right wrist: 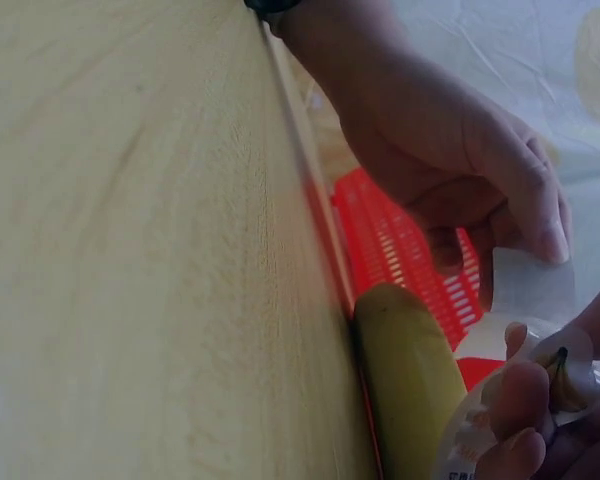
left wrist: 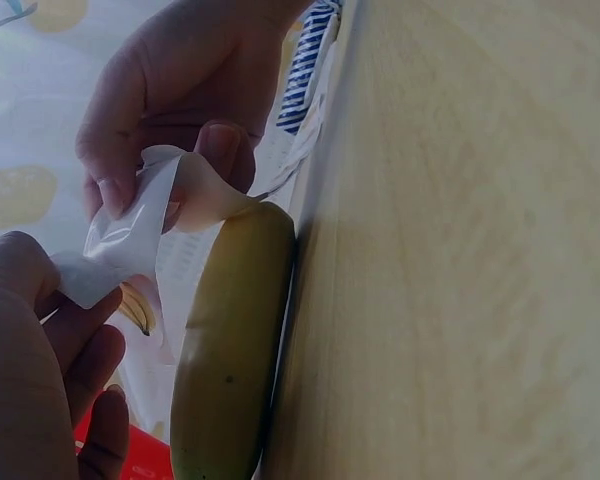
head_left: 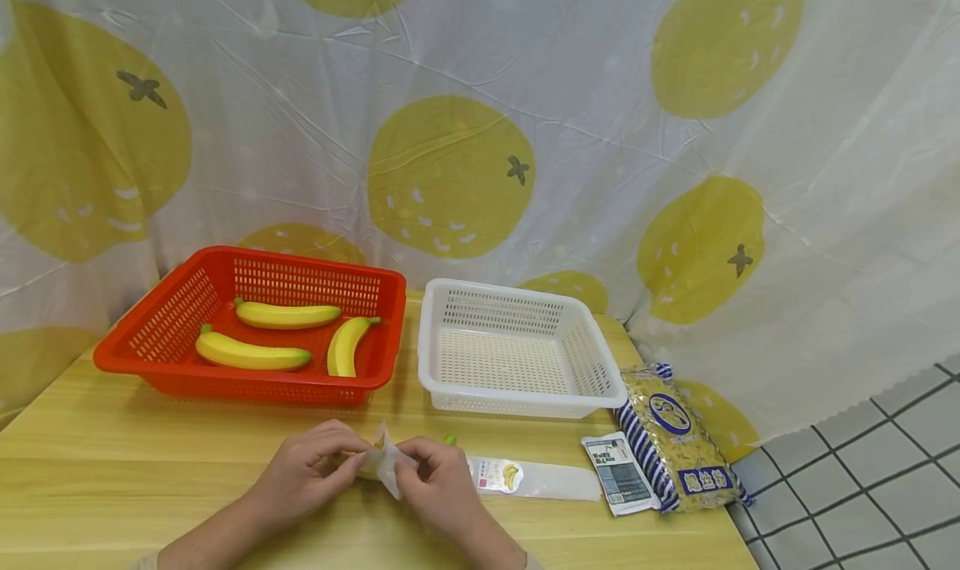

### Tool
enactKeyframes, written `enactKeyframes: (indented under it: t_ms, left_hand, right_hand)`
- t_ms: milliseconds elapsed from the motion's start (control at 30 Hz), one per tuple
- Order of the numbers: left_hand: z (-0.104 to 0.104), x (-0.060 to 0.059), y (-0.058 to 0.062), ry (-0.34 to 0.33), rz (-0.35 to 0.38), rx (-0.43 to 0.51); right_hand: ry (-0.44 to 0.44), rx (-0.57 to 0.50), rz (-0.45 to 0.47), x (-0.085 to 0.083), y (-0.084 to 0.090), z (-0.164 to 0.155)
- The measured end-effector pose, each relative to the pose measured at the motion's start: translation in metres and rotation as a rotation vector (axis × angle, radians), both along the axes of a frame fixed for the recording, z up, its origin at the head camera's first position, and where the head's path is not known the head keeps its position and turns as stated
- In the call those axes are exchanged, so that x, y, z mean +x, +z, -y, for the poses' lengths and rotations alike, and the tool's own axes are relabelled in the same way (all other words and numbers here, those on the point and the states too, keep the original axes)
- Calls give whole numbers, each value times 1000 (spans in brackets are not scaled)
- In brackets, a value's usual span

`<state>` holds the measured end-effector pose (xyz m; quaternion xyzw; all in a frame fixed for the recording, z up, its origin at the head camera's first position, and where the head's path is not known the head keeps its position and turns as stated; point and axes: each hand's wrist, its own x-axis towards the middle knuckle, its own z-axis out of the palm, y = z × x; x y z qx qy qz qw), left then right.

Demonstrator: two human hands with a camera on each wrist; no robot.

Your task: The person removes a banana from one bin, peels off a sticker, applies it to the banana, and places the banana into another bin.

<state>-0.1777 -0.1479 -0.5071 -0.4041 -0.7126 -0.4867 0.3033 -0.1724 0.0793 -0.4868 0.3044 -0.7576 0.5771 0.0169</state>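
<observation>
— What does the room look like?
— A pale wood-grain surface [head_left: 112, 478] stands against a creased white curtain [head_left: 585, 137] printed with big yellow fruits; grey tiled floor [head_left: 885, 470] shows at the right.
— And on it?
— A red slotted plastic basket [head_left: 150, 337] holding three smooth yellow bananas [head_left: 251, 352], a white perforated basket [head_left: 450, 362] beside it, a crinkly packet of noodles [head_left: 675, 445], and a flat printed sleeve [head_left: 536, 478].
— The hands?
— At the front edge, the left hand [head_left: 303, 474] and right hand [head_left: 442, 487] each pinch the thin, glossy wrapper [left wrist: 130, 240], fingers curled, peeling it off a banana [left wrist: 230, 350] lying on the surface between them.
</observation>
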Motion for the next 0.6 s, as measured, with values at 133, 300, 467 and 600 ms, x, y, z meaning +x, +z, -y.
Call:
enactKeyframes:
  t_ms: [133, 300, 467, 600]
  left_hand:
    - [0, 0, 0, 2, 5, 5]
    - [-1, 0, 0, 9, -9, 19]
    - [-1, 1, 0, 17, 3, 30]
    - [0, 2, 0, 31, 15, 28]
  right_hand:
    - [-23, 25, 10, -1, -3, 0]
    - [-38, 37, 10, -1, -4, -1]
    - [-41, 38, 40, -1, -4, -2]
    - [-50, 37, 48, 0, -3, -1]
